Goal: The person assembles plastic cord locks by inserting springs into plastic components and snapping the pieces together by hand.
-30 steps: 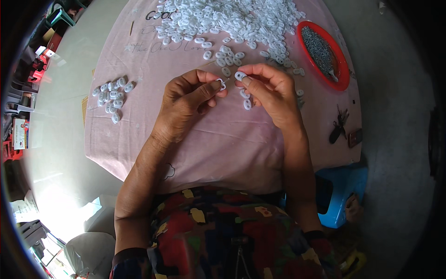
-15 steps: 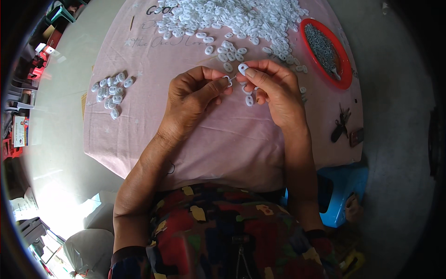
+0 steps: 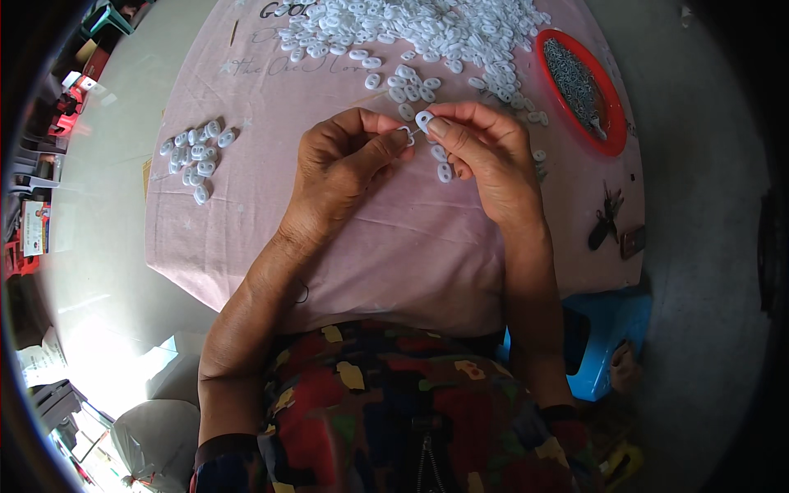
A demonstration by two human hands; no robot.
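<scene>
My left hand (image 3: 345, 164) and right hand (image 3: 485, 152) meet above the middle of the table, which is covered by a pink cloth (image 3: 394, 246). The left grip is closed narrow, thumb and forefinger pinching a small white ring-shaped piece (image 3: 405, 134). The right grip is likewise pinched shut on a white oval plastic part (image 3: 424, 121), held just beside the left piece, the two almost touching; further white ovals sit under my right fingers. A large heap of white oval parts (image 3: 427, 29) lies at the far edge of the cloth. A small separate cluster of the same parts (image 3: 196, 154) lies well to my left. A red dish (image 3: 612, 140) of small dark metal pieces stands at far right.
</scene>
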